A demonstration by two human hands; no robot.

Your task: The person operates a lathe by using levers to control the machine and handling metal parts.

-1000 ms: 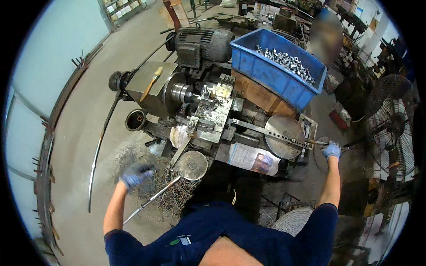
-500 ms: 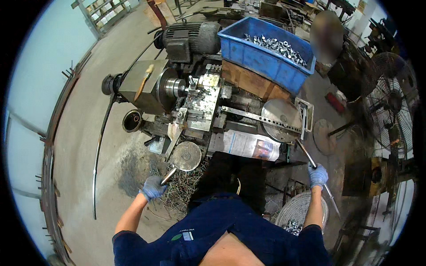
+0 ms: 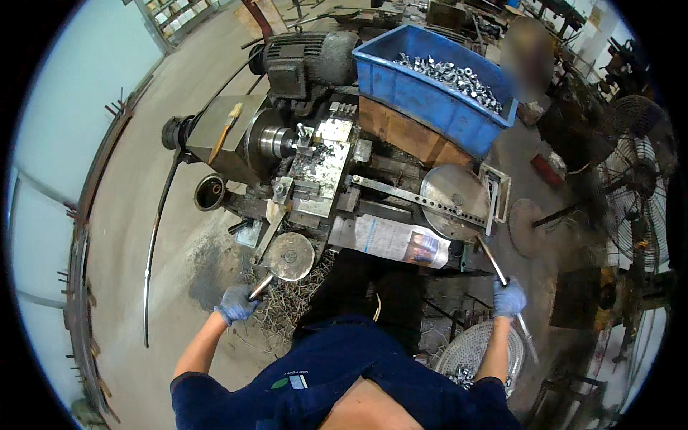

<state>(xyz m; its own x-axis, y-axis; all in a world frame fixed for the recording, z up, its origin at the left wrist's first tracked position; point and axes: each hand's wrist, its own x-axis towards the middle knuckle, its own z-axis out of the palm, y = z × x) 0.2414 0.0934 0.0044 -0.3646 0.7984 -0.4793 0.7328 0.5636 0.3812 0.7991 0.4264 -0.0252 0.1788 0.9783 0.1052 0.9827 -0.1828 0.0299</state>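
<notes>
I stand at a grimy metal lathe. My left hand, in a blue glove, grips the long metal lever that comes off the round disc at the machine's front left. My right hand, also blue-gloved, is closed around a slanted steel lever rod that runs down from beside the round metal plate. Both forearms are bare below dark blue sleeves.
A blue crate of metal nuts sits on a wooden box behind the lathe, next to an electric motor. Metal swarf lies by my feet. A wire basket of parts is low right, a fan far right, a blurred person behind.
My left hand has come in and up along the left lever toward the disc. My right hand has pulled its lever down from beside the plate toward my body.
</notes>
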